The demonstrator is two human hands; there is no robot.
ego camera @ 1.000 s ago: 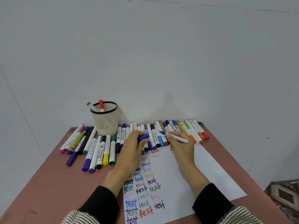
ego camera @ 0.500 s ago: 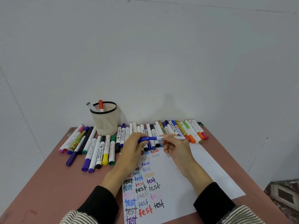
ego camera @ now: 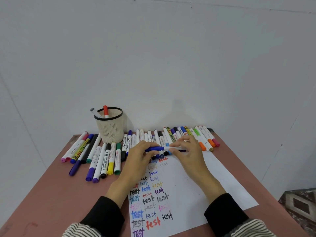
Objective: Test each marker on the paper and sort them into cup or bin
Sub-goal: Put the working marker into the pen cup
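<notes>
A blue-capped white marker [ego camera: 163, 148] lies level between my two hands above the top of the paper [ego camera: 196, 182]. My left hand [ego camera: 139, 159] grips its blue cap end. My right hand [ego camera: 187, 152] pinches the white barrel, and the cap sits on the barrel. The white sheet carries several rows of the word "test" in many colours. A cream mesh cup [ego camera: 111, 127] with a black rim stands at the back left and holds two markers, one red-capped and one grey-capped. No bin is in view.
A long row of markers [ego camera: 201, 135] lies along the table's far edge, partly hidden by my hands. A second group of markers [ego camera: 95, 156] lies left of the paper in front of the cup. The brown table [ego camera: 56, 194] meets a white wall behind.
A second ago the blue cap was in my left hand and the uncapped marker in my right, apart. The two were brought together, and the cap is now on the marker.
</notes>
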